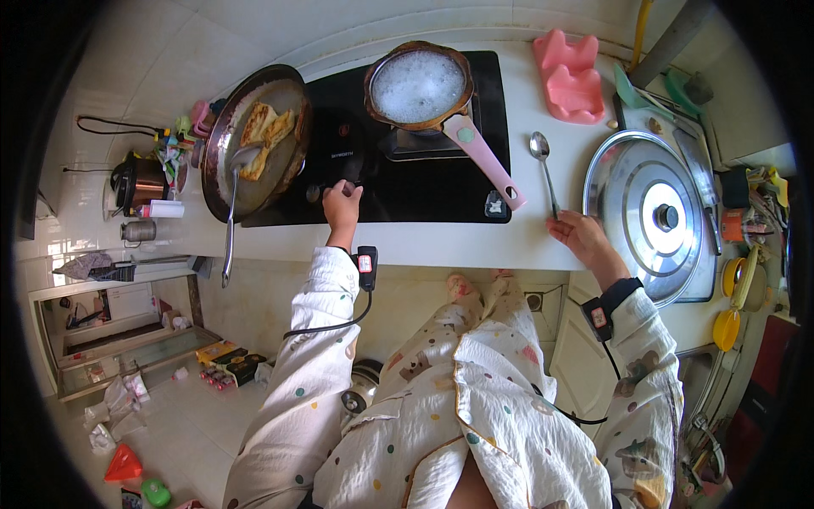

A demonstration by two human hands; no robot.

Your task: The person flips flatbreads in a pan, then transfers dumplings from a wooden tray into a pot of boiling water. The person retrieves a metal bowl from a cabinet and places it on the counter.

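Observation:
My left hand (343, 202) has its fingers around a control knob (347, 188) at the front of the black glass gas stove (439, 197). On the right, a metal spoon (540, 151) lies on the white counter. My right hand (580, 237) meets the end of its handle, though whether the fingers grip it is unclear. White foam fills a small pot (469, 79) on the right burner, its pink handle (483, 159) pointing towards me. Browned food pieces (264, 137) and a metal turner (235, 184) are in the large frying pan (213, 172) at left.
A round metal lid (626, 223) lies beside my right hand, with a knife (711, 223) past it. Behind stands a pink holder (572, 76). The turner's handle juts over the counter's front edge. An electric cooker (143, 181) stands far left.

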